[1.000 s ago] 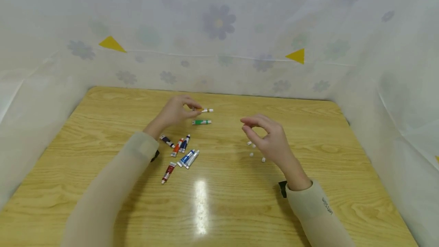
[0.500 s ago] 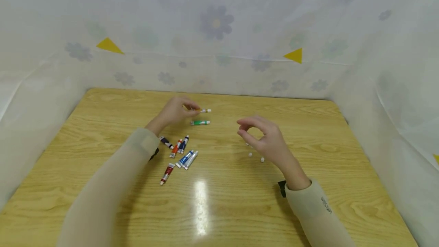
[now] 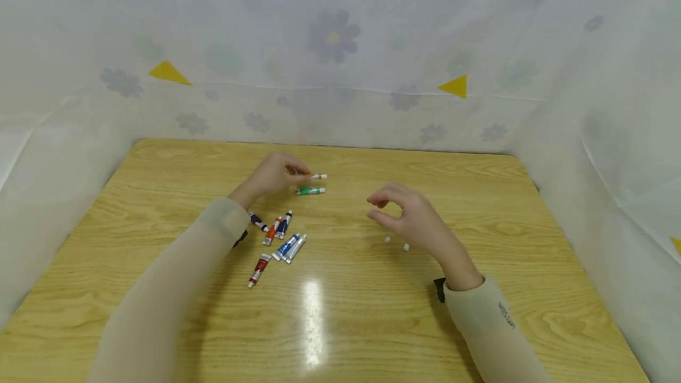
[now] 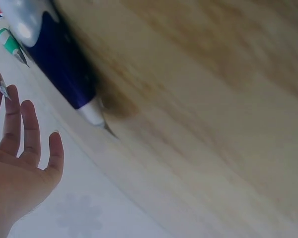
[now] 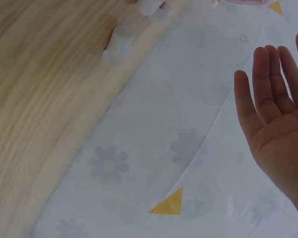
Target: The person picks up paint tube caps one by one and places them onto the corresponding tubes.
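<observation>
In the head view my left hand (image 3: 273,174) pinches the back end of a yellow paint tube (image 3: 320,177), whose white cap points right. A green paint tube (image 3: 310,191) lies just in front of it. The tail of the pinched tube (image 4: 4,90) shows at the fingers in the left wrist view. My right hand (image 3: 412,217) hovers over the table, thumb and forefinger apart, with nothing seen between them. Below it lie small white caps (image 3: 387,240), partly hidden by the hand; several caps (image 5: 118,43) show in the right wrist view.
Left of centre lie several more paint tubes: purple (image 3: 258,222), orange (image 3: 272,231), dark blue (image 3: 284,225), blue (image 3: 286,247), silver (image 3: 295,249) and dark red (image 3: 259,270). A flowered sheet (image 3: 335,99) with yellow triangles walls the wooden table (image 3: 372,324) at the back and sides.
The left hand has brought the yellow tube slightly nearer the green one. My right hand has shifted a little left, its thumb and forefinger parting wider, and it now hides some caps.
</observation>
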Tool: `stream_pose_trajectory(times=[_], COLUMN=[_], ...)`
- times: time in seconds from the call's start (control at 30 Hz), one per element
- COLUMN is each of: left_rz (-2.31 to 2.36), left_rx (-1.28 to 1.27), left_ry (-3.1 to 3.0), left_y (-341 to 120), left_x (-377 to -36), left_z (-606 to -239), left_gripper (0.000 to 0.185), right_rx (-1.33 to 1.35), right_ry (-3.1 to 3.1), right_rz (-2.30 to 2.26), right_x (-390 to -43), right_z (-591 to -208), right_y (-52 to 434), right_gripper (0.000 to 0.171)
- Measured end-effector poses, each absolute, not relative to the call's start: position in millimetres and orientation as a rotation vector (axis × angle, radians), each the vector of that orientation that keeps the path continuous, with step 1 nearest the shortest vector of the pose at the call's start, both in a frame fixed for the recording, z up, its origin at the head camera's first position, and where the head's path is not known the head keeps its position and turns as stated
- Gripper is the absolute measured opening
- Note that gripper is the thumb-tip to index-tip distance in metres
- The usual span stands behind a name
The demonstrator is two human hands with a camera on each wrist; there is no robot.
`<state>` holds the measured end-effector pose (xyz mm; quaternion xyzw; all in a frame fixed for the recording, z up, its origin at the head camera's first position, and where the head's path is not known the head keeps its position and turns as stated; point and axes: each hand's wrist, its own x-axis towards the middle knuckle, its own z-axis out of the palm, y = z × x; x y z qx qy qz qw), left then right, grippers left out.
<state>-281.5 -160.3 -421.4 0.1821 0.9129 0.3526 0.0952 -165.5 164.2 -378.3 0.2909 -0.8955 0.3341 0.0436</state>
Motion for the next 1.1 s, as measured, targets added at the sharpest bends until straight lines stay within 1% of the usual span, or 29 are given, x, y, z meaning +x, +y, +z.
stream_pose_trajectory(times=[0.33,0.73,0.9,1.1], left_rz=[0.997,0.932,0.900,0.891], left_rx=[0.515,0.495,0.492,0.488], left_ry=[2.705,2.719,2.727,2.723], left_y=[-159,-158,-160,-161], left_x=[-280,-278,-280,-282], left_z=[-425,-422,-424,-426], left_gripper=[0.023,0.023,0.023,0.024], right_rx=[0.689,0.677,0.745,0.810], right_ry=[-3.050,-3.212,-3.272,-3.247], right_rz=[0.875,0.696,0.631,0.560], right_x=[-169,-175,-175,-174], right_z=[-384,-393,-396,-398], right_y=[168,170,172,171], right_gripper=[0.025,0.030,0.033,0.030])
